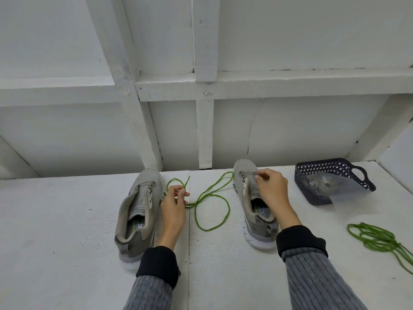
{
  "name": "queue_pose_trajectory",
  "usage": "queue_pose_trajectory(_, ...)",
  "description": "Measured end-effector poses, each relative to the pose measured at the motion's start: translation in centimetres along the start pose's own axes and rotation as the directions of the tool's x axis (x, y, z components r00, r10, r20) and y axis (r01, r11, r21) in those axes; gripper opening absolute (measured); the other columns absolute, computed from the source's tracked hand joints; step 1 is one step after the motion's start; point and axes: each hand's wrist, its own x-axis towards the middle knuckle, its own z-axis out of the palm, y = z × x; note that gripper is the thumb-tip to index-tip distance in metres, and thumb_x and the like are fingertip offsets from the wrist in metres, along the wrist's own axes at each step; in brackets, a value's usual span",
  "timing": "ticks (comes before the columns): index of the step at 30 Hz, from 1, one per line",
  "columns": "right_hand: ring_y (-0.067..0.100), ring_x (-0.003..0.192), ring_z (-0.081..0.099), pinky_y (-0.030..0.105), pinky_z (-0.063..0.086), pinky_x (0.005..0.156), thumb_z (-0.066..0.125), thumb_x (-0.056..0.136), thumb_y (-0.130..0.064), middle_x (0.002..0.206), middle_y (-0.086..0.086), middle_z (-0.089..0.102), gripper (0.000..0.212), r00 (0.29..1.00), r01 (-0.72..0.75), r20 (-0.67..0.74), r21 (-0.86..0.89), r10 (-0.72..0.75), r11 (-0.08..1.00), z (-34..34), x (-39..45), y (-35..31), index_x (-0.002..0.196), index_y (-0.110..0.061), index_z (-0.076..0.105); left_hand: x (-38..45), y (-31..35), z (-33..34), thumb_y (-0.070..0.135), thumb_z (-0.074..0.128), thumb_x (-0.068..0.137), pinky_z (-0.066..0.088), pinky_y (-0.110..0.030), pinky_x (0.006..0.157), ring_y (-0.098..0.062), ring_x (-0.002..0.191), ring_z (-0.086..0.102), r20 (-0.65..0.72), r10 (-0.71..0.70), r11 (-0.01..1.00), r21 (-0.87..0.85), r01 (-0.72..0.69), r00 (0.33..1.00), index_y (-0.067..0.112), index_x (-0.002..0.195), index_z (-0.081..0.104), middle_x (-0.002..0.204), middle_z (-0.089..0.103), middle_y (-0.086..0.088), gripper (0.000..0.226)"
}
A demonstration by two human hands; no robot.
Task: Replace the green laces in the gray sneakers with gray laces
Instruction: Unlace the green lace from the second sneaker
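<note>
while left hand (pixel 173 205) pinches green lace (pixel 210 199), right hand (pixel 271 186) pinches sneaker (pixel 252 198) eyelet.

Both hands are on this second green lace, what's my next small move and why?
Probably draw the loose green lace the rest of the way out with the left hand, which pinches one end. Its far end reaches the right gray sneaker's toe eyelets, where the right hand rests, so it may not be free yet.

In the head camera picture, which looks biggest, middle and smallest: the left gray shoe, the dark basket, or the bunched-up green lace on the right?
1. left gray shoe, nearer the camera, which helps.
2. dark basket, farther back, so it may really be bigger.
3. bunched green lace, partly cut off at the edge.
</note>
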Motion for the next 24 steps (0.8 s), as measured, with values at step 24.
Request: queue_pose_trajectory(24,0.018,0.144,0.027,0.028,0.009,0.118,0.037,0.103,-0.018,0.153,0.008,0.036,0.041,0.937,0.292,0.305,-0.424,-0.169,0.857,11.3,-4.4,2.4,0.142,-0.006,0.044,2.5,2.0,-2.1,0.014,0.05,0.102,0.046,-0.012,0.066,0.001,0.069,0.057,-0.04,0.061,0.997,-0.038,-0.063,0.997,0.022,0.098,0.058,0.084,0.067,0.006,0.012)
